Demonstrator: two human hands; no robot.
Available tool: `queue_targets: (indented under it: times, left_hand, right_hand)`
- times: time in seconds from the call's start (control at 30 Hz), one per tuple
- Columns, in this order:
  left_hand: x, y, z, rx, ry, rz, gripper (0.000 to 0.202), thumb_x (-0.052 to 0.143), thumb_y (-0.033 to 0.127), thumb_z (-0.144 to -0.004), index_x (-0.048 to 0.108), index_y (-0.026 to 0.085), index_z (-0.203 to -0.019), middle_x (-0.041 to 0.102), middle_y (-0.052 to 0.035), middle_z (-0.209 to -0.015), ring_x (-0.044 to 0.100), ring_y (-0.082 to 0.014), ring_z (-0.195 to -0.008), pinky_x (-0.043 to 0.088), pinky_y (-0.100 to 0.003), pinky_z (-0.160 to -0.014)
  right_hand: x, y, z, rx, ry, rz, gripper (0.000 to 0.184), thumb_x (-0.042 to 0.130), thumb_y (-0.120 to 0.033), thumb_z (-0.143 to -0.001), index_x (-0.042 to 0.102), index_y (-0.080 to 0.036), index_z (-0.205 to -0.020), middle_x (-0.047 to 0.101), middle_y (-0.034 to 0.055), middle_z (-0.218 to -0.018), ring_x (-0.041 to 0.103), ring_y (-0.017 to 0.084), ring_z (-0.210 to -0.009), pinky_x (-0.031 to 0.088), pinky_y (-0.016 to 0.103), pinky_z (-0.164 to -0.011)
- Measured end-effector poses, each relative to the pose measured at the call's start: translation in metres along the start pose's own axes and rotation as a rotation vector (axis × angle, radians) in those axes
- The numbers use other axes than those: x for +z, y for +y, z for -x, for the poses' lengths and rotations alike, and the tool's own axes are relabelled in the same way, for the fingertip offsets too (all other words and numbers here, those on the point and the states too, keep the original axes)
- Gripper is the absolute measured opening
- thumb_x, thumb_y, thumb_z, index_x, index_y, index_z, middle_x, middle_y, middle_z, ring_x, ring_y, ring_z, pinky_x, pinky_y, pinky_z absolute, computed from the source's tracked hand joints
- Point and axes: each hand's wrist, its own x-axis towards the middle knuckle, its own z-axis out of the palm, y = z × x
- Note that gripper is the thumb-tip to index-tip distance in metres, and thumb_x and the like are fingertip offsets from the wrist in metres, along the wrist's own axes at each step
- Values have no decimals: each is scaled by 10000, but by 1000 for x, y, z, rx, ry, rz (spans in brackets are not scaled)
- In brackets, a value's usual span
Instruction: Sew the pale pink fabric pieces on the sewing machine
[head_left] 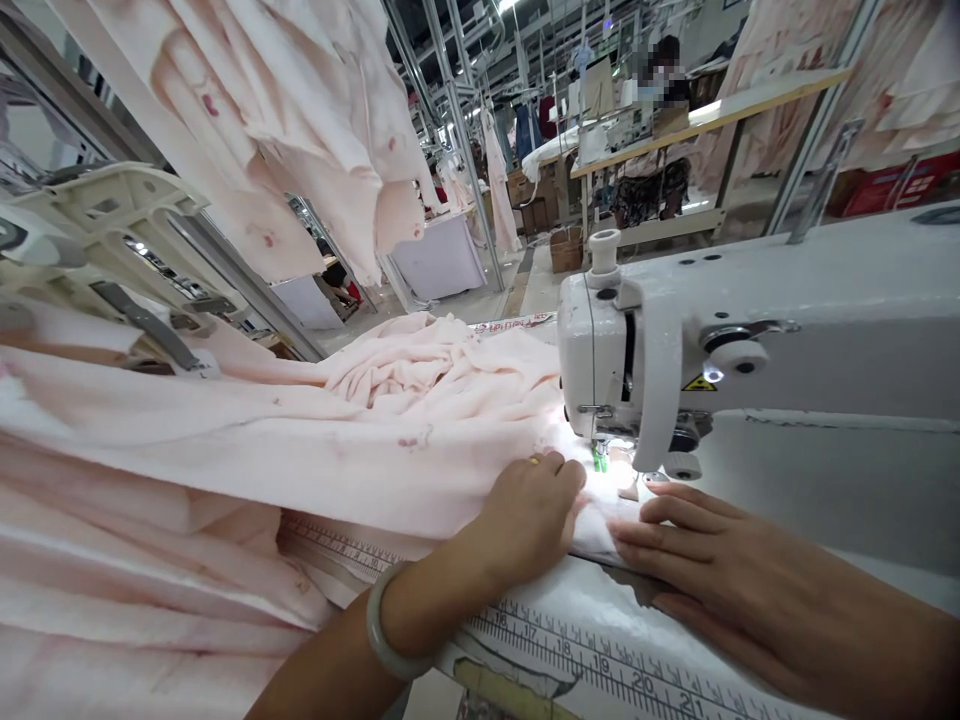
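Pale pink fabric (420, 480) with small printed motifs spreads over the table from the left and runs under the presser foot (600, 458) of a white sewing machine (615, 340). My left hand (534, 510), with a bangle at the wrist, has its fingers curled closed on the fabric's edge just left of the foot. Lying flat with fingers stretched out, my right hand (705, 545) touches the fabric and machine bed to the right of the foot. The lamp's glare washes out the cloth around the needle.
A measuring tape strip (600, 655) runs along the table's front edge. Pink garments (300, 120) hang at upper left above a beige hanger clamp (105, 210). Behind, a person (660, 90) sits at another workstation (720, 118); a cardboard box (566, 249) stands on the floor.
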Motion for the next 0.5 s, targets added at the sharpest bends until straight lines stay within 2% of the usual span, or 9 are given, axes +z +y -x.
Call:
queue_targets:
  times: [0.13,0.23,0.33,0.43,0.5]
  left_hand:
    - [6,-7,-3,11,2,40,170,508,91,-1004,595,182,-1119,704,-80,-1045,656,-214,-907,497,-334,-751]
    - [2,-9,-3,97,-4,-20,188,493,119,-1052,613,191,-1178,708,-59,-1022,650,-198,-891,471,-322,-742]
    - [-6,-6,-1,174,-44,-123,161,504,178,-1097,658,194,-1139,682,-44,-929,636,-201,-845,447,-334,-713]
    - [-9,-5,-4,192,-55,-128,159,524,155,-1084,680,164,-1113,678,-54,-925,646,-213,-879,476,-347,-742]
    - [-8,-7,-9,191,-48,-115,169,525,125,-1064,686,148,-1109,686,-68,-956,654,-216,-903,499,-350,-776]
  right_hand:
    - [4,1,8,-3,-20,10,318,503,-181,-1081,736,-181,-1298,820,31,-1231,779,232,-1064,572,438,-1012]
    - [7,2,14,10,-81,2,327,549,-224,-1068,731,-177,-1336,797,50,-1302,774,262,-1105,577,472,-1012]
    - [8,2,15,1,-82,13,329,559,-241,-1078,728,-176,-1354,792,48,-1317,767,259,-1123,562,470,-1028]
    - [9,2,12,12,-29,12,289,523,-249,-1108,747,-195,-1284,809,31,-1269,772,245,-1071,542,462,-1010]
    - [9,4,10,44,-34,23,286,505,-322,-1137,752,-210,-1227,816,24,-1241,773,252,-1015,544,473,-949]
